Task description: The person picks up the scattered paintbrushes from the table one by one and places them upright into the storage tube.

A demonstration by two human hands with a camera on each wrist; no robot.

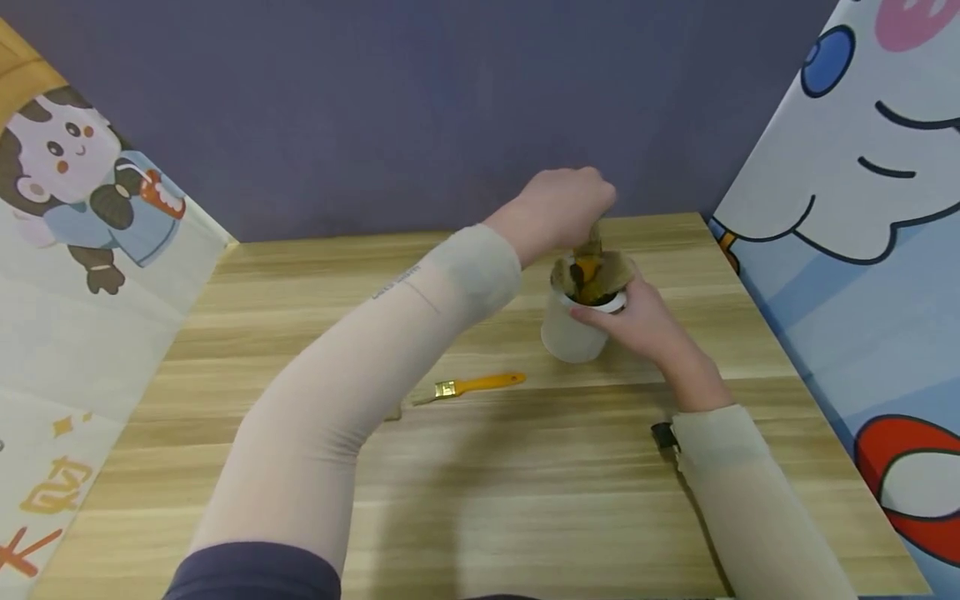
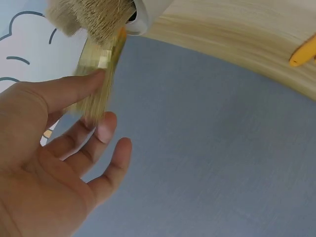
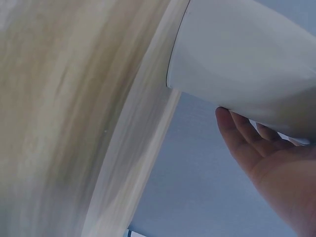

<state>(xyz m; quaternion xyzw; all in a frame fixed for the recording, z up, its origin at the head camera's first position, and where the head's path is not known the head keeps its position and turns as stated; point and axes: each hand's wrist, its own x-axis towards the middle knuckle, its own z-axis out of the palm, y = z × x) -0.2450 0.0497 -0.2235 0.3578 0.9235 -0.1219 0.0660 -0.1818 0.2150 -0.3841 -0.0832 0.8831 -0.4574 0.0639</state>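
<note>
My left hand (image 1: 562,204) is above a white cylindrical cup (image 1: 567,333), pinching a flat paintbrush (image 2: 101,61) by its pale bristles between thumb and fingers. That brush points handle-down toward the cup's mouth, and the lower part of its handle is hidden. Other paintbrushes (image 2: 106,17) stand in the cup with their tan bristles up. With its thumb at the rim and its fingers round the far side, my right hand (image 1: 648,321) grips the cup. The cup stands upright on the wooden table (image 1: 525,483).
Left of the cup, a paintbrush with an orange handle (image 1: 487,382) lies on the table. A bristle end (image 1: 393,412) shows beside my left forearm, which hides part of the tabletop. A dark wall (image 1: 375,108) rises behind the table, and cartoon panels (image 1: 900,308) flank it.
</note>
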